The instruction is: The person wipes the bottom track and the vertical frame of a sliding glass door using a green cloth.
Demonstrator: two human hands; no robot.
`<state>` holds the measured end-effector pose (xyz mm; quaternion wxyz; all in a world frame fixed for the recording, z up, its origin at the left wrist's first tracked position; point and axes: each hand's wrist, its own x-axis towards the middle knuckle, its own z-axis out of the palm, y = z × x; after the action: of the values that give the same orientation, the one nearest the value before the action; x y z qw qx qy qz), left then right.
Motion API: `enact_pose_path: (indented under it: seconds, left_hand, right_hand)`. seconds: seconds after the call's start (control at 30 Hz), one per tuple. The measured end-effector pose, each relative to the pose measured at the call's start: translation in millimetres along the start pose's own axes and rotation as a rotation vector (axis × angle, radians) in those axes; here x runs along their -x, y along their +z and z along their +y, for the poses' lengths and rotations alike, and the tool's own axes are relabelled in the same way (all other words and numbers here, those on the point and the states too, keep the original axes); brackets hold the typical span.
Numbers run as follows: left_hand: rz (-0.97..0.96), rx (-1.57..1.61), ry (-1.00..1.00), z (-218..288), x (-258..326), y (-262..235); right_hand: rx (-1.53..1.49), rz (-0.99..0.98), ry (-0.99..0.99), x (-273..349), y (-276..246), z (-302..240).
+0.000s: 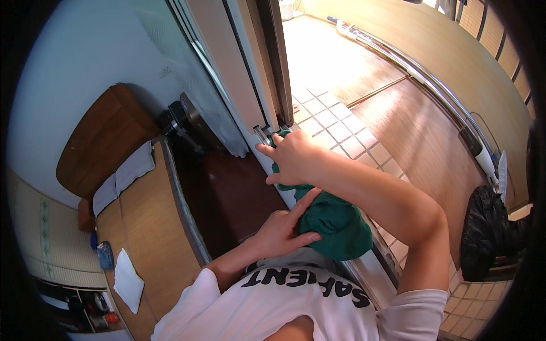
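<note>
A dark green cloth [335,224] lies bunched along the white sliding door track [369,267]. My right hand [291,158] grips the upper end of the cloth and presses it into the track near the door frame [267,79]. My left hand [282,227] rests on the lower bunch of the cloth, fingers spread, index finger pointing up along it. Both forearms come in from the lower edge, over my white printed shirt [296,301].
Left of the track lie a dark wooden floor [227,193] and a straw mat [153,238] with a white folded cloth [128,281]. Right of it are pale tiles [341,131], a wooden deck, a long metal pole [421,74] and a black bag [483,233].
</note>
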<state>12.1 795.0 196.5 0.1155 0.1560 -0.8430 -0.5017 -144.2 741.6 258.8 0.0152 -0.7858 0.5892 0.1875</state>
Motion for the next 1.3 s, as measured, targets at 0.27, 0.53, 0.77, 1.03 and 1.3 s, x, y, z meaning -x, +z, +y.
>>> enact_pose_path:
  seconds: [0.27, 0.53, 0.77, 1.03, 1.3]
  left_hand:
    - [-0.006, -0.145, 0.519, -4, -8, 24]
    - [-0.157, -0.054, 0.678, -9, -18, 19]
    - [0.043, 0.181, 0.494, -14, -20, -86]
    - [0.256, 1.209, 0.034, -53, -27, -131]
    - [-0.070, 0.371, 0.284, -27, -70, -132]
  right_hand:
    - [-0.046, -0.109, -0.115, 78, 6, -9]
    - [-0.110, -0.070, -0.124, 99, 5, -7]
    - [-0.983, 0.202, 0.145, 57, 6, 31]
    - [-0.948, 0.365, 0.121, 58, 25, 6]
    - [-0.527, 0.509, 0.337, 87, 40, -28]
